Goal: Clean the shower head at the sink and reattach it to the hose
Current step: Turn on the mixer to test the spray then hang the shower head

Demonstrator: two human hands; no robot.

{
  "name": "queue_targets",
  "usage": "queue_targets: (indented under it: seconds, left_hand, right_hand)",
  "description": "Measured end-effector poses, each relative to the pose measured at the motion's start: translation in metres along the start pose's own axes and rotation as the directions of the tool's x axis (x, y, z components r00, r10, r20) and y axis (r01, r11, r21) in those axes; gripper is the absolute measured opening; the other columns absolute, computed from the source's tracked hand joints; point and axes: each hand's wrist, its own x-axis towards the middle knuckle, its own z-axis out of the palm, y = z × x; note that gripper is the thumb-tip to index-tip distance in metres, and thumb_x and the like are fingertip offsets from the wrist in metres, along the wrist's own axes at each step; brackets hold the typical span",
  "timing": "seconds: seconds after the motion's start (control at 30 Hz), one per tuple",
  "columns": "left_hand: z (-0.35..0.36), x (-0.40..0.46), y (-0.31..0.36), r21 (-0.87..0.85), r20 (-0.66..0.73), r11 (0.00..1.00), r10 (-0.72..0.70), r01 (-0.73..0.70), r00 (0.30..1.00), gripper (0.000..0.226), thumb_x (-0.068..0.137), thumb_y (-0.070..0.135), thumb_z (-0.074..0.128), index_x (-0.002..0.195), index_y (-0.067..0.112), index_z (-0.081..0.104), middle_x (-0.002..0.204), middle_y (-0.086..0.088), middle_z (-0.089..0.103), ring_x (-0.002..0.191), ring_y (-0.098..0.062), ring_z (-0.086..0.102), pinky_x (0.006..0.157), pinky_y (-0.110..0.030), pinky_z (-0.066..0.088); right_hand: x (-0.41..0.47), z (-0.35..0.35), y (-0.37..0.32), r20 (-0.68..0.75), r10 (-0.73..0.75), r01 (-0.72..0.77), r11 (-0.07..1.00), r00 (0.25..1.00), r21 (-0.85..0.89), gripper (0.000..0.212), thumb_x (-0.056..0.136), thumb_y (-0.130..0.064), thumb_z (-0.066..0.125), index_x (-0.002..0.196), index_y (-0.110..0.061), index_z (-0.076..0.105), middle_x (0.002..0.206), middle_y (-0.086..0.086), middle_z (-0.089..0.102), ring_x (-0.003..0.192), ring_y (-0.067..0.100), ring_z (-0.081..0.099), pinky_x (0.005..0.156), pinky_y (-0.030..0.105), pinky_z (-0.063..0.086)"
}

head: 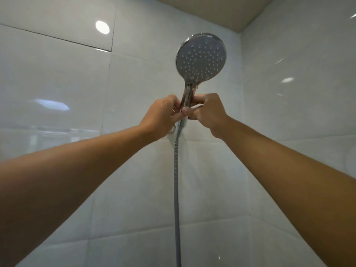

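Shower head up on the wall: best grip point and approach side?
Grip the chrome handle below the round face of the shower head, where the left hand and right hand already pinch it. Come from the sides: it stands upright, slim enough to wrap, with the hose hanging beneath.

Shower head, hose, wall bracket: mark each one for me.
Shower head (201,58): head view, middle of the spray face.
Hose (176,189): head view, mid-length of the hanging run.
Wall bracket (172,131): head view, white edge showing below the left hand.
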Motion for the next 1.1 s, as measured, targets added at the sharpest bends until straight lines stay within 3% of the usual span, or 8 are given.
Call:
queue_targets:
  seconds: [0.17,0.57,0.9,1.1]
  left_hand:
    - [-0.002,0.021,-0.008,-0.001,-0.044,1.000,0.025,-0.025,0.999,0.026,0.087,0.035,0.065,0.092,0.011,0.060,0.087,-0.002,0.070,0.076,-0.021,0.066,0.070,-0.043,0.057]
    - [0.013,0.048,-0.030,-0.020,-0.074,0.999,0.026,-0.028,0.997,0.029,0.089,0.037,0.063,0.093,0.008,0.058,0.086,-0.004,0.069,0.077,-0.024,0.065,0.072,-0.045,0.055]
    - [0.032,0.042,-0.053,0.017,-0.044,1.000,0.019,-0.018,0.999,0.025,0.088,0.034,0.065,0.093,0.010,0.058,0.087,-0.004,0.068,0.077,-0.023,0.063,0.073,-0.045,0.055]
    - [0.041,0.033,-0.060,0.017,-0.019,1.000,-0.003,0.004,1.000,0.025,0.089,0.033,0.064,0.096,0.010,0.057,0.089,-0.004,0.067,0.079,-0.023,0.063,0.073,-0.044,0.055]
  right_hand:
    - [0.022,0.003,-0.002,-0.007,-0.054,0.054,0.998,0.999,0.012,0.022,0.079,0.005,0.076,0.100,-0.001,0.074,0.099,0.024,0.071,0.092,0.037,0.072,0.081,0.039,0.062]
    - [0.058,0.010,0.017,-0.038,-0.069,0.068,0.997,0.997,-0.025,0.021,0.079,0.004,0.075,0.098,-0.006,0.076,0.095,0.019,0.072,0.091,0.038,0.071,0.080,0.044,0.062]
    - [0.054,0.019,0.043,0.023,-0.025,0.024,0.999,0.999,0.023,0.021,0.080,0.008,0.072,0.099,0.000,0.074,0.100,0.025,0.071,0.092,0.037,0.072,0.080,0.038,0.062]
    - [0.049,0.024,0.062,0.025,-0.038,0.038,0.999,0.999,-0.017,0.018,0.080,0.003,0.074,0.096,-0.003,0.074,0.096,0.019,0.073,0.088,0.033,0.073,0.085,0.044,0.060]
